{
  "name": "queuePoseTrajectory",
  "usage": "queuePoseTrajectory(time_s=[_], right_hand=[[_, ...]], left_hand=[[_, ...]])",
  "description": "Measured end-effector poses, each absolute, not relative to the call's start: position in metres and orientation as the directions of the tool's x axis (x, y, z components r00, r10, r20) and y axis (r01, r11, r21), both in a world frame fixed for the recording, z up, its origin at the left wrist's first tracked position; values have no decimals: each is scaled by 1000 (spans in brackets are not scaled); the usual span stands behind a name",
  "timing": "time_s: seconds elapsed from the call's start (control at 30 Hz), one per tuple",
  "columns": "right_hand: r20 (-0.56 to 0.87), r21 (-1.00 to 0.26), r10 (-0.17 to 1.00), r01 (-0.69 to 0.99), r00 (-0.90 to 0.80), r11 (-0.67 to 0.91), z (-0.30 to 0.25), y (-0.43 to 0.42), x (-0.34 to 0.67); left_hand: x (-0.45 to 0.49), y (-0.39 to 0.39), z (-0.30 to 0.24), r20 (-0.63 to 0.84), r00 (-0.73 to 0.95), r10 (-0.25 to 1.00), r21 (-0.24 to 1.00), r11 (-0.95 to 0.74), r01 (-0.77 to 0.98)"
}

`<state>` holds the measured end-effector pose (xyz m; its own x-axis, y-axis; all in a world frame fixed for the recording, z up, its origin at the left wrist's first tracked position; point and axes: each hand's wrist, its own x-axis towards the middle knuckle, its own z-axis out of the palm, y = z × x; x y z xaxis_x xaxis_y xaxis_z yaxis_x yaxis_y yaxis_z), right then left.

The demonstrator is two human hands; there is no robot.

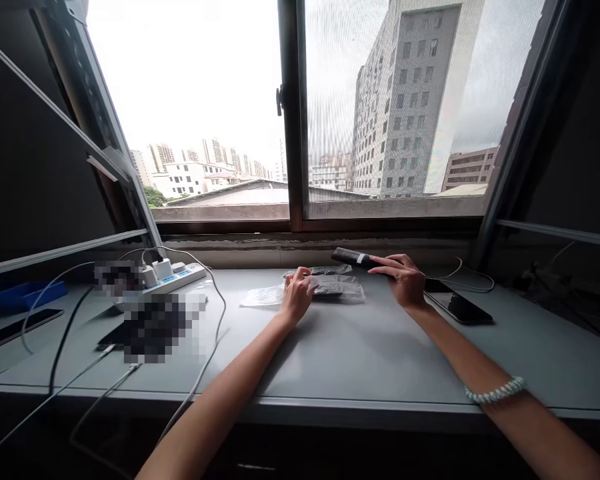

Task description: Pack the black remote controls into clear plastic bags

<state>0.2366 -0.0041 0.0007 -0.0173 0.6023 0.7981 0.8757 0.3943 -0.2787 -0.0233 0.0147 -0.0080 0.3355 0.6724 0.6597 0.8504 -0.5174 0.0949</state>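
Note:
My right hand (406, 280) is raised above the right part of the desk, its fingers closed on one end of a long black object (349, 257) with a white band; I cannot make out its exact kind. My left hand (297, 293) rests on the desk near the middle, fingers curled in on a clear plastic bag (263, 297). Beside that hand, to its right, lies another clear bag (351, 291) with something dark inside. A further dark packet (330, 270) lies just behind.
A phone (460, 303) with a cable lies right of my right hand. On the left are a white power strip (180, 277) with plugs, several cables, a blue tray (27, 295), another dark phone (15, 330) and blurred-out items. A window (295, 120) is behind the desk (330, 360).

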Motion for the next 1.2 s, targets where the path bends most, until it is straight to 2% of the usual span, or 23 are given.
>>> queuePoseTrajectory(time_s=[0.17,0.33,0.5,0.63,0.83,1.0,1.1,1.2], right_hand=[[789,-179,610,919,-80,352,-4,-2,245],[789,-200,613,929,-37,313,-9,2,252],[820,-197,571,916,-42,350,-9,2,245],[810,-198,583,904,-68,380,-9,1,240],[822,-329,569,833,19,446,-6,1,233],[758,-391,652,803,4,450,-8,4,237],[753,-443,655,781,59,440,-8,5,239],[748,-558,644,680,163,476,-8,6,233]], left_hand=[[-21,16,-10,672,331,662,86,-514,854],[-21,15,-11,680,362,638,65,-544,837],[-22,14,-9,627,413,660,30,-550,834],[-25,16,-10,609,414,677,22,-536,844],[-24,17,-9,648,403,646,-9,-522,853],[-22,14,-8,655,424,625,-31,-539,842],[-21,14,-9,671,409,619,5,-555,832],[-20,13,-10,659,379,650,55,-543,838]])
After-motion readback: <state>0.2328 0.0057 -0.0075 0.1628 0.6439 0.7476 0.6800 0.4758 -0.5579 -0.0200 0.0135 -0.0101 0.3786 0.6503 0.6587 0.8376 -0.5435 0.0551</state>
